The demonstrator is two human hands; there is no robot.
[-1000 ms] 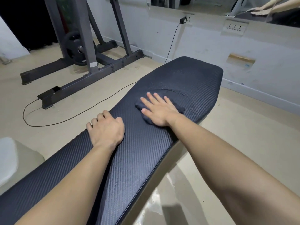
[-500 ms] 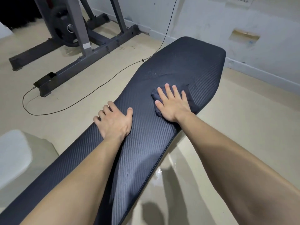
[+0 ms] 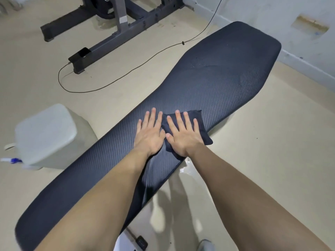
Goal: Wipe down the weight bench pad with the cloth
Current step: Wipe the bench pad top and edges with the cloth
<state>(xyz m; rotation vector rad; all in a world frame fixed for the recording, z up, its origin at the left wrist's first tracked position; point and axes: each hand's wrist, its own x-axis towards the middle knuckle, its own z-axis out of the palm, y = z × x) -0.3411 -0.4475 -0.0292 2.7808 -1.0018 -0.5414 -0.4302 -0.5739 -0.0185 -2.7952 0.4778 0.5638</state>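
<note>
- Here, right hand point(image 3: 183, 134) flat on the dark cloth point(image 3: 201, 127), fingers spread, grip unclenched, pressing rather than pinching so the whole palm drives the wipe.
- Cloth lying mid-length on the bench pad point(image 3: 226, 73), near its right edge.
- Left hand point(image 3: 149, 134) splayed on bare pad just beside, probably for bracing.
- Faint smears farther up, possibly damp.

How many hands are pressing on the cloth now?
1. The right hand lies flat on the cloth; the left hand rests beside it, flat on the bench pad.
</note>
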